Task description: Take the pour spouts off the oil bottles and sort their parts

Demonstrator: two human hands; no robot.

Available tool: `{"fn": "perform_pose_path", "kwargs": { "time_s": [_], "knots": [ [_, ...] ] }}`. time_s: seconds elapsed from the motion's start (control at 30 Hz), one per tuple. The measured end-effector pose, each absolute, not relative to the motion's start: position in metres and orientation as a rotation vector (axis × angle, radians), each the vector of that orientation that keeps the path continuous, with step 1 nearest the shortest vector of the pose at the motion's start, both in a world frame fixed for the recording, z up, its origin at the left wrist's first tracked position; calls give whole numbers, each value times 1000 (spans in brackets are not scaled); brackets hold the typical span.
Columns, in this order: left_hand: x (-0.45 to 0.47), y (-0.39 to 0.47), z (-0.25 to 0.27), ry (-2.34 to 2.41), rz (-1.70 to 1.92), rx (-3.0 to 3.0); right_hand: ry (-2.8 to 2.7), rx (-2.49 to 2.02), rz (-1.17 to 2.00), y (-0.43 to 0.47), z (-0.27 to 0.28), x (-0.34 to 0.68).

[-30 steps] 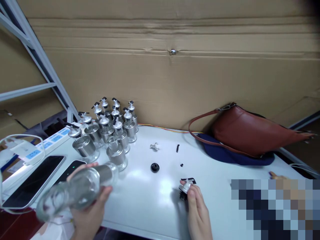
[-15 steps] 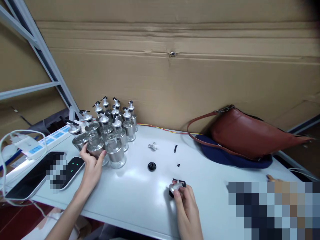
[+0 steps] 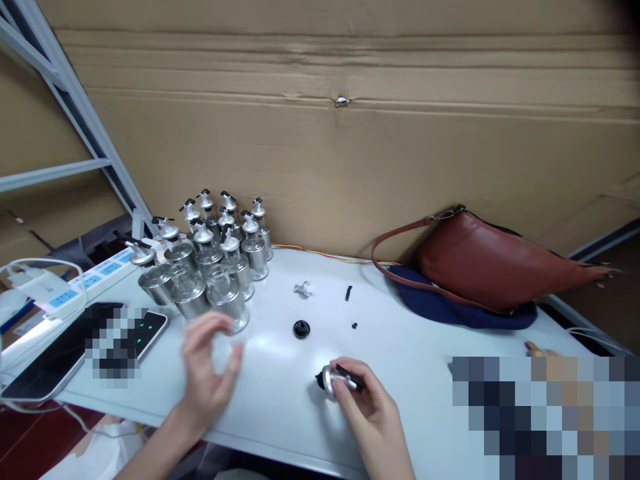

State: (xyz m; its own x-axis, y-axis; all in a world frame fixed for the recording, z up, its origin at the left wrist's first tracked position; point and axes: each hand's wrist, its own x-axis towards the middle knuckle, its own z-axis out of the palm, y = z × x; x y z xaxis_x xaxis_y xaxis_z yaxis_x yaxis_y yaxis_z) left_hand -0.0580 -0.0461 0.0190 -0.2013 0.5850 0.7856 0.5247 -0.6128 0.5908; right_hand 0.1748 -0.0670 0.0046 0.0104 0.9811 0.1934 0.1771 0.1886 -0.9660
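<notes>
In my right hand (image 3: 373, 413) is a silver bottle pourer (image 3: 327, 381) with a black lever and a black stopper end, tilted so the stopper points left. My left hand (image 3: 210, 373), slightly blurred, is raised with thumb and fingers apart and holds nothing. It is nearest to an uncapped glass bottle (image 3: 225, 293) with a metal sleeve. Another uncapped bottle (image 3: 189, 290) stands beside that one. Laid out on the table are a silver spout part (image 3: 303, 289), a black round stopper (image 3: 301, 329), a thin black lever (image 3: 349, 293) and a tiny black piece (image 3: 355, 325).
Several capped bottles (image 3: 255, 247) stand grouped at the back left. Phones (image 3: 45, 353) and a power strip (image 3: 95, 277) lie left of them. A brown bag (image 3: 475, 267) rests on dark blue cloth at right. Another person's hand (image 3: 537, 350) shows at the right edge.
My left hand has let go of the uncapped bottle and moved right, towards me. My right hand has turned the pourer from upright to lying sideways and shifted it slightly left.
</notes>
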Motion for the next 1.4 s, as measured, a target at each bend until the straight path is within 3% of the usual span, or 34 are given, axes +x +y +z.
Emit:
{"fn": "perform_pose_path", "kwargs": {
  "time_s": [0.1,0.17,0.3,0.43,0.67,0.93,1.2,1.4],
  "knots": [
    [-24,-47,24,871,1286,1861,-1671,-1102,929,-61,42,170],
    [-8,-37,29,737,1067,1733,-1898,-975,759,-52,67,168],
    [2,-5,40,782,1063,1656,-2146,-970,132,-16,97,167],
    [-4,21,46,946,1179,1640,-2336,-855,-57,23,94,168],
    [-14,24,34,1110,738,2009,-2352,-701,-333,43,62,167],
    [-17,20,18,1032,812,2567,-2306,-722,-383,35,42,165],
    [-14,17,19,971,767,2521,-2250,-713,-423,34,41,161],
    [-13,16,17,989,760,2457,-2210,-758,-258,33,35,160]
  ]
}}
